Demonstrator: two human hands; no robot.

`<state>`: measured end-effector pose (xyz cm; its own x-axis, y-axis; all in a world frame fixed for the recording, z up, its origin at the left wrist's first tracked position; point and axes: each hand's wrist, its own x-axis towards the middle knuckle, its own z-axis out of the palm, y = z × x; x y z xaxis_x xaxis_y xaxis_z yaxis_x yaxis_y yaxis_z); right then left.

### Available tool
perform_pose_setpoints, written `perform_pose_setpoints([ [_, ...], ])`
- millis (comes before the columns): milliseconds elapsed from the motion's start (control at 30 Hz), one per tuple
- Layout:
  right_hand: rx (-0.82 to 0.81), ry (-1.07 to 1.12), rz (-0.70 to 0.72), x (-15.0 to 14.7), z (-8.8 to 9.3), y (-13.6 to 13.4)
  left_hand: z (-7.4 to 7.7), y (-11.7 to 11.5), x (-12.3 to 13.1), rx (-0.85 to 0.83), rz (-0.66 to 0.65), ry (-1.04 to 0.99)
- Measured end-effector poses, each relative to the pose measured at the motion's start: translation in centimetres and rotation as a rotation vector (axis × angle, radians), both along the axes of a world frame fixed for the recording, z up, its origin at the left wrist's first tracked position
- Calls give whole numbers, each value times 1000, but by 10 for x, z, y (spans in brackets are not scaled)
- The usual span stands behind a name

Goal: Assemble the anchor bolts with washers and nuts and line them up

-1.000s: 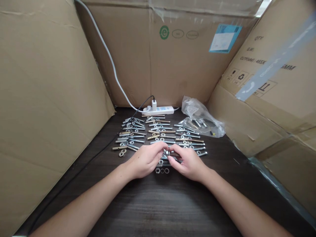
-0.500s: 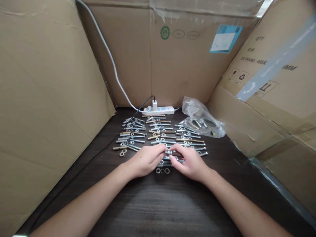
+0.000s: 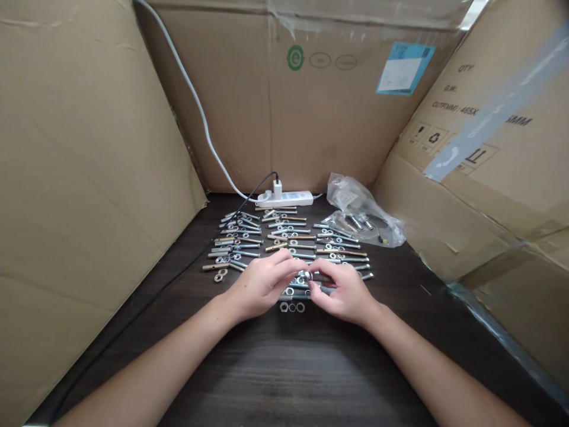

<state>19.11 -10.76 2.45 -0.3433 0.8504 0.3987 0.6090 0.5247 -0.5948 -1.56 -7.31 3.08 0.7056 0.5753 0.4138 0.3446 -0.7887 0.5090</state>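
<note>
Between my fingertips is a small metal bolt [image 3: 307, 275] with a washer or ring on its end; most of its shaft is hidden. My right hand [image 3: 340, 292] pinches it with thumb and fingers from the right. From the left, the fingers of my left hand [image 3: 264, 284] curl over its other end, the index finger stretched across the top. Just below both hands lie a hex nut [image 3: 284, 307], a thin ring [image 3: 292, 307] and a flat washer [image 3: 301, 307]. Behind and under the hands, bolts [image 3: 291, 238] with sleeves, nuts and washers lie in rows.
A white power strip [image 3: 291, 199] with a plugged-in charger [image 3: 277, 189] stands behind the rows. A clear plastic bag [image 3: 362, 204] holding metal parts lies at the back right. A black cable [image 3: 178, 276] crosses the left side. Cardboard walls [image 3: 222, 95] enclose the dark table [image 3: 284, 367].
The right thumb and fingers have shifted slightly on the bolt. My left fingers have lifted and straightened a little over its end. Parts on the table lie as before.
</note>
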Motion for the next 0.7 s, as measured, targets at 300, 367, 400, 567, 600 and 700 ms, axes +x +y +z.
perform_pose_setpoints([
  [300,-14,-19,5,2,-4,1,3,0,4,-146,-9,30],
  [367,-19,-29,9,2,-4,1,2,0,4,-172,-7,30],
  [400,-23,-34,11,2,-3,1,2,0,5,-179,-6,31],
  [567,-32,-43,13,0,-1,1,5,-1,6,-210,-1,42],
  [600,-31,-41,15,0,-1,0,5,-2,7,-216,3,49],
  [700,-26,-32,22,0,0,0,7,-3,7,-229,4,84],
])
